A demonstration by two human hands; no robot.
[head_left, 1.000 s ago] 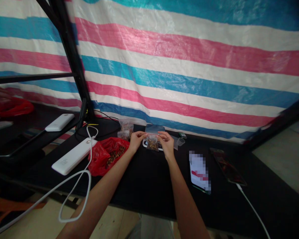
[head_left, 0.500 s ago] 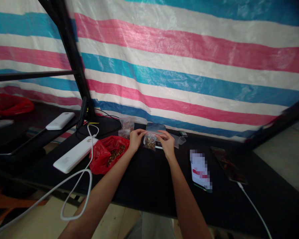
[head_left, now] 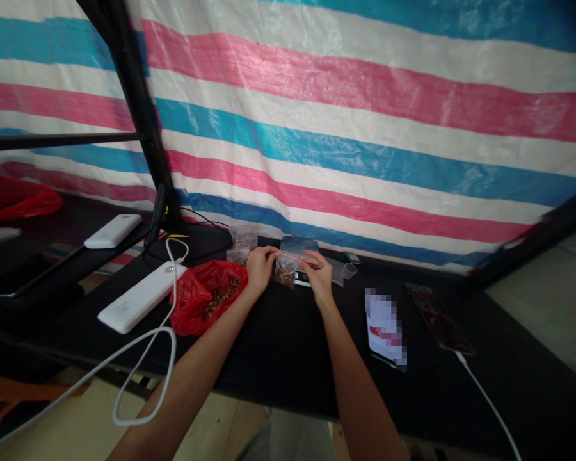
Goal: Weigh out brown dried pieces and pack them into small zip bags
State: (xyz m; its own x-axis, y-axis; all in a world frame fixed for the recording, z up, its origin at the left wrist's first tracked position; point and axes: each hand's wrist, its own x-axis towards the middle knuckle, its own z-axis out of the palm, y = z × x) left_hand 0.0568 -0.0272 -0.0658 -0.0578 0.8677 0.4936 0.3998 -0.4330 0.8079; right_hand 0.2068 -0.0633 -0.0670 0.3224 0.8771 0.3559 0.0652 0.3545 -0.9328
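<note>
Between my two hands hangs a small clear zip bag (head_left: 285,274) with brownish bits in its bottom. My left hand (head_left: 261,267) pinches the bag's top edge at the left. At the right end of that edge, my right hand (head_left: 318,274) pinches it too. Behind the bag and partly hidden lies a small flat scale (head_left: 299,245) with a light display edge. Left of my left hand, an open red plastic bag (head_left: 206,298) holds many small brown pieces. More filled clear bags (head_left: 242,240) lie just behind my left hand.
A white power bank (head_left: 137,299) with a looping white cable (head_left: 173,358) lies at the left. A lit phone (head_left: 384,330) and a dark phone (head_left: 441,319) on a cable lie at the right. A small clear cup (head_left: 349,271) stands by more clear bags (head_left: 336,272). Striped sheeting (head_left: 340,147) hangs behind.
The small bag has shifted slightly left and tilted, baring more of the scale's display edge. Both hands keep their pinch on its top edge.
</note>
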